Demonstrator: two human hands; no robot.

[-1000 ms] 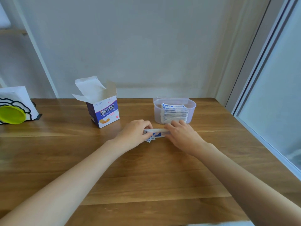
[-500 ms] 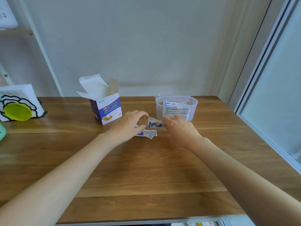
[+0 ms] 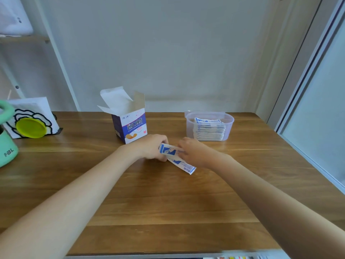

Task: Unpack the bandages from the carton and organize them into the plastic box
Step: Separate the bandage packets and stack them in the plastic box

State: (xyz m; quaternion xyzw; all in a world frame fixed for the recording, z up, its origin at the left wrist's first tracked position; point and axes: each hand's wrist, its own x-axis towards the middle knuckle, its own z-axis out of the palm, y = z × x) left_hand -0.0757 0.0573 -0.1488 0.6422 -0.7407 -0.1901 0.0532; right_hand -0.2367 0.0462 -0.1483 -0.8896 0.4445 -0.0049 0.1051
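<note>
Head view, frame centre: left hand (image 3: pixel 151 147) and right hand (image 3: pixel 196 152) fingers curl round bandages (image 3: pixel 169 149). Carton (image 3: pixel 131 126) reads "CHUANGKOUTIE".

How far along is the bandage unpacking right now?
Mostly done, it seems: a tall stack of bandages already sits in the plastic box, and the carton stands open. In hand: the left hand and right hand hold a few wrapped bandages, one trailing onto the table. Left: get these into the box. Whether the carton holds more cannot be seen.
</note>
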